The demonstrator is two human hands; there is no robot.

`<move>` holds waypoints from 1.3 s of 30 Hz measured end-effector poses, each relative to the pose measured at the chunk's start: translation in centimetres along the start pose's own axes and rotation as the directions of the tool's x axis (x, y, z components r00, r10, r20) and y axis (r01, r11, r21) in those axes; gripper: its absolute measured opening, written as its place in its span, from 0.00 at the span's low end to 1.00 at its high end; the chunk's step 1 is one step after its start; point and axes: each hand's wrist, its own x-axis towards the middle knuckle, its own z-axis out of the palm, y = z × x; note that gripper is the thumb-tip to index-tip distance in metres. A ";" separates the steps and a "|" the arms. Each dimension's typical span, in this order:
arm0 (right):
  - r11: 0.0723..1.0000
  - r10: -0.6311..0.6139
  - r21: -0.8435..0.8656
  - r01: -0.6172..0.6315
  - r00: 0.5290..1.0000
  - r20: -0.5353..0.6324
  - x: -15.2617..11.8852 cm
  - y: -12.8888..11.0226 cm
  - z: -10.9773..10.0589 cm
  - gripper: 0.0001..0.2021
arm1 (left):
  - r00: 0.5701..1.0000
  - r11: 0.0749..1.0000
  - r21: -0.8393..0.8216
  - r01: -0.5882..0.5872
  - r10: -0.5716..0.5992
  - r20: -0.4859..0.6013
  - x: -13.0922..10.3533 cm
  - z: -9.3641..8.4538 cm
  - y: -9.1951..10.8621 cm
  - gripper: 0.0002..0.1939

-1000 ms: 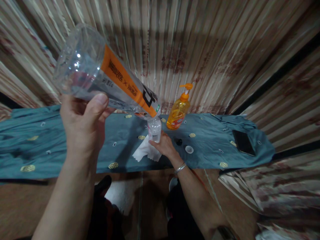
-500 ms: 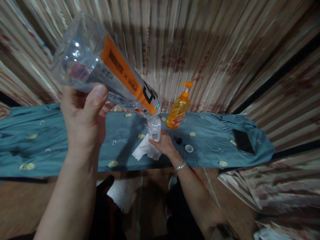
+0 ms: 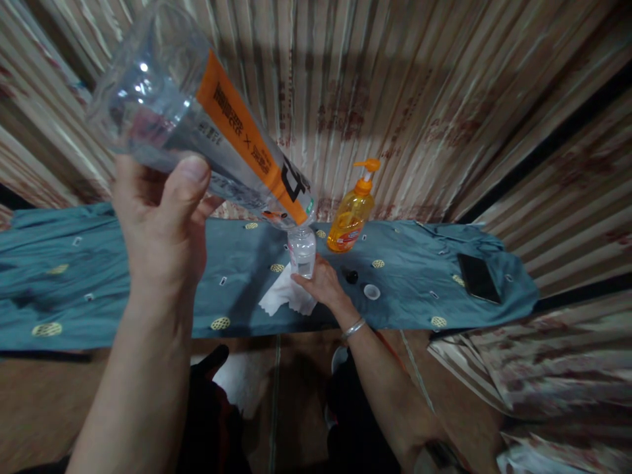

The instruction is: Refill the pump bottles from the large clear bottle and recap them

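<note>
My left hand (image 3: 160, 217) is closed around a large clear plastic bottle (image 3: 197, 141) with an orange label. The bottle is tilted steeply, its neck pointing down and right. Below that neck stands a small clear bottle (image 3: 302, 253), held near its base by my right hand (image 3: 323, 280). The two mouths meet or nearly meet; I cannot tell whether they touch. Clear liquid shows in the lower part of the small bottle. A crumpled white tissue (image 3: 286, 296) lies under and beside it.
An orange pump bottle (image 3: 351, 214) stands behind my right hand. A small black cap (image 3: 351, 276) and a white round lid (image 3: 372, 291) lie to its right. Farther right is a dark phone (image 3: 478, 278). The table has a teal cloth (image 3: 162, 309); striped curtains (image 3: 395, 99) hang behind.
The large bottle's base has risen slightly and shifted left, so it tilts a little more steeply. Both hands keep their holds.
</note>
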 end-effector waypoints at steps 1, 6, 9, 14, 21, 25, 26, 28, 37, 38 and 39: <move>1.000 0.003 0.001 -0.003 1.000 0.004 0.0 -0.1 -0.1 0.27 | 1.000 1.000 -0.011 -0.002 0.002 0.013 -0.1 0.1 0.3 0.28; 1.000 0.015 -0.009 -0.015 1.000 0.004 -0.2 -0.4 -0.3 0.27 | 0.998 0.999 0.002 -0.042 0.042 0.052 0.2 -0.4 -0.3 0.34; 1.000 0.002 -0.015 -0.002 1.000 -0.001 -0.3 -0.3 -0.3 0.26 | 0.999 1.000 0.010 -0.021 0.021 0.031 0.3 -0.2 -0.3 0.33; 1.000 0.000 -0.015 0.000 1.000 0.001 -0.3 -0.4 -0.2 0.26 | 1.000 0.999 -0.033 -0.001 0.001 -0.024 0.0 0.6 0.6 0.29; 1.000 0.000 -0.017 -0.001 1.000 -0.018 -0.2 -0.3 -0.1 0.25 | 1.000 0.999 -0.023 0.024 -0.025 -0.017 0.0 0.3 0.5 0.29; 1.000 -0.011 -0.019 0.011 1.000 -0.020 -0.2 -0.2 0.0 0.26 | 1.000 1.000 -0.028 0.013 -0.013 -0.020 0.1 0.5 0.6 0.31; 1.000 -0.011 -0.017 0.010 1.000 -0.020 -0.2 -0.2 0.1 0.27 | 1.000 1.000 -0.027 0.002 -0.002 -0.016 0.2 0.6 0.6 0.31; 1.000 -0.011 -0.012 0.011 1.000 -0.017 -0.2 -0.2 0.1 0.27 | 1.000 1.000 -0.019 -0.013 0.013 -0.002 0.3 0.9 0.5 0.31; 1.000 0.003 -0.018 -0.004 1.000 -0.009 -0.1 -0.1 0.2 0.29 | 1.000 1.000 -0.019 -0.010 0.010 -0.005 0.3 1.1 0.3 0.33; 1.000 0.003 -0.016 -0.003 1.000 -0.009 -0.2 0.0 0.2 0.29 | 1.000 1.000 -0.019 -0.007 0.007 0.002 0.3 1.1 0.3 0.34; 1.000 0.002 -0.013 -0.002 1.000 -0.009 -0.2 0.0 0.2 0.29 | 1.000 1.000 -0.022 -0.007 0.007 0.003 0.4 1.0 0.3 0.33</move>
